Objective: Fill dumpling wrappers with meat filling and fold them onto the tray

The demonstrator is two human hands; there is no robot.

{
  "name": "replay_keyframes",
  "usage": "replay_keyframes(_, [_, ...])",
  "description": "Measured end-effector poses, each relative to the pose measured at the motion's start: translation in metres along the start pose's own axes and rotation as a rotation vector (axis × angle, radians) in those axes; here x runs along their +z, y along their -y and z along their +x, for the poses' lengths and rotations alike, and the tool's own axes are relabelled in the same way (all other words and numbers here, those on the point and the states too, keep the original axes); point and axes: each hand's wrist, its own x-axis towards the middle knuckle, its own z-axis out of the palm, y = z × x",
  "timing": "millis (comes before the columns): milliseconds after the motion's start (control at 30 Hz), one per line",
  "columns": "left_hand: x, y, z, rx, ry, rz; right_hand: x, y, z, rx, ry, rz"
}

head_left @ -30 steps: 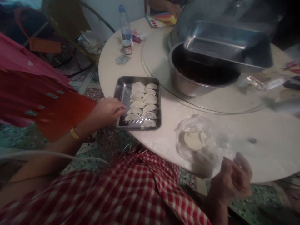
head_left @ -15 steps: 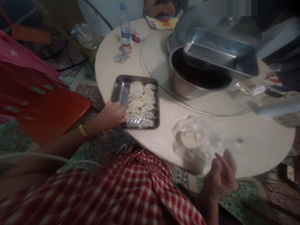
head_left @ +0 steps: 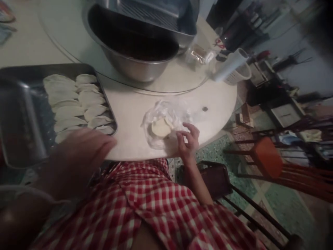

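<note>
A metal tray (head_left: 28, 114) stands at the table's left edge, with two columns of folded dumplings (head_left: 67, 111) in it. My left hand (head_left: 83, 149) is over the tray's near right corner, smeared by motion, so its fingers do not show clearly. On the right, a stack of pale round dough wrappers (head_left: 161, 127) lies on a crumpled clear plastic bag (head_left: 153, 113). Close to the bag's right side is my right hand (head_left: 189, 140), empty, with the fingers bent and apart.
Beyond the tray, a large steel bowl (head_left: 140, 69) with dark contents sits on the glass turntable (head_left: 62, 31), an empty metal pan (head_left: 156, 14) resting across it. A white basket (head_left: 238, 74) stands at the far right. Chairs, one orange (head_left: 267, 156), stand beyond the table.
My view has swung right and closer to the table. My left hand has come off the tray's left edge to its near right corner. My right hand is nearer the wrappers.
</note>
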Motion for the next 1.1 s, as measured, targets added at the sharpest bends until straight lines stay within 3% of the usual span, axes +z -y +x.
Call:
replay_keyframes(67, [0.021,-0.034,0.024,0.174,-0.062,-0.054,0.003,0.002,0.001,-0.034,0.020,0.022])
replay_keyframes(167, [0.045,-0.060,0.061,0.203,-0.067,-0.076,0.010,0.001,0.007,-0.018,0.108,0.006])
replay_keyframes(300, [0.059,-0.063,0.102,0.172,-0.120,0.009,0.025,-0.002,0.022,-0.007,0.234,-0.077])
replay_keyframes(433, [0.066,-0.062,0.129,0.165,-0.072,-0.010,0.038,-0.004,0.032,-0.003,0.290,-0.095])
replay_keyframes(567, [0.074,-0.059,0.139,0.140,-0.038,-0.098,0.042,-0.005,0.033,0.034,0.326,-0.051])
replay_keyframes(733, [0.075,-0.054,0.140,0.126,-0.068,-0.183,0.040,-0.006,0.029,0.039,0.263,-0.007])
replay_keyframes(1100, [0.075,-0.057,0.132,0.180,-0.209,-0.057,0.041,-0.006,0.022,0.039,0.191,0.024])
